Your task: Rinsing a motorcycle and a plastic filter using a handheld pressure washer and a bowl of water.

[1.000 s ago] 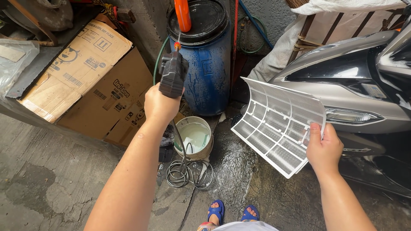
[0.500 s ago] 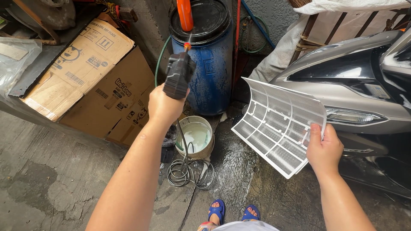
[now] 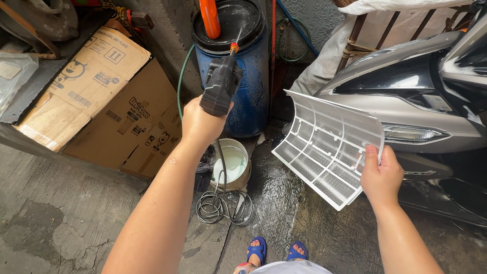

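**Sprayer swings right toward barrel**

Rightward since the last frame, my left hand (image 3: 202, 124) grips the sprayer (image 3: 219, 91), nozzle before the blue barrel (image 3: 246, 86). My right hand (image 3: 380, 177) pinches the filter (image 3: 329, 147) by its corner, raised over wet floor beside the scooter (image 3: 406, 101).

Soft even daylight, faint shadows, sharp focus, slight wide-angle edge distortion.

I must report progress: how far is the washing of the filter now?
Done: the floor under the filter is already wet. In hand: the left hand holds the sprayer, aimed up at the barrel, not at the filter; the right hand holds the filter's corner. Left: spraying the mesh.
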